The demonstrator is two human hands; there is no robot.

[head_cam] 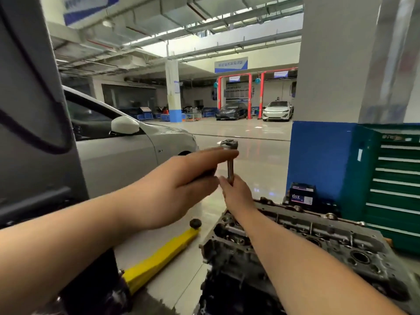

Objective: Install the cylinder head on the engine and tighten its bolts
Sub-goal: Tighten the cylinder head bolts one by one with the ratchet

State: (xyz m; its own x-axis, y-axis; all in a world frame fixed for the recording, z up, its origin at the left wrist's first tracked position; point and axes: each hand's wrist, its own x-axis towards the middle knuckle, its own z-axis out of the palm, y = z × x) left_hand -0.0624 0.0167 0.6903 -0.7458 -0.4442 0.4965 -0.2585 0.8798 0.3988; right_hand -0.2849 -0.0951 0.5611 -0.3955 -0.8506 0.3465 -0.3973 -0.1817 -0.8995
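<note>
Both hands are raised above the engine. Left hand [181, 178] grips the dark handle of a ratchet wrench [229, 147], fingers stretched along it toward the head. Right hand [236, 192] pinches the lower end of the upright extension bar [230, 169] hanging from that head. Below them, the cylinder head [318, 237] sits on the engine [227, 269]. A yellow jack handle [159, 258] lies on the floor left of it.

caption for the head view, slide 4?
Both hands raise a ratchet tool above the cylinder head: left hand grips its handle, right hand pinches its extension shaft.
</note>
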